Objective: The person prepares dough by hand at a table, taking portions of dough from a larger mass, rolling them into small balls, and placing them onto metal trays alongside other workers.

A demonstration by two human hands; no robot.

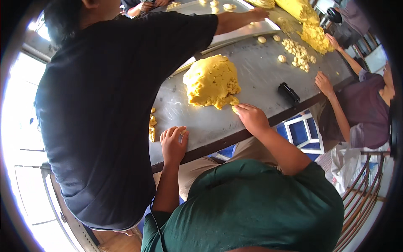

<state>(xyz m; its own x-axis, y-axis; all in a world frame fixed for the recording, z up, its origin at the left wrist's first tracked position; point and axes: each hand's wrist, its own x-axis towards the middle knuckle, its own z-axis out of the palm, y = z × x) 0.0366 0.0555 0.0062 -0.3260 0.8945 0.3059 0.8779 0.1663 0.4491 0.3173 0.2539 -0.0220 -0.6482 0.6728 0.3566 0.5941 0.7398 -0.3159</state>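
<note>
A big mound of crumbly yellow dough (210,82) sits on the metal table (201,126) in front of me. At its lower right edge my right hand (254,119) pinches a lump of the dough between thumb and fingers; the lump still touches the mound. Near the table's front edge, my left hand (173,145) is curled with its fingers bent, and a small pale bit of dough shows between thumb and forefinger. Several small dough pieces (152,126) lie left of that hand, partly hidden by a person in black.
A person in a black shirt (100,105) stands close on my left, one arm stretched over a metal tray (226,33). At right sit a black object (289,93), a cluster of dough balls (299,54), more yellow dough (315,38) and a person in purple (361,109).
</note>
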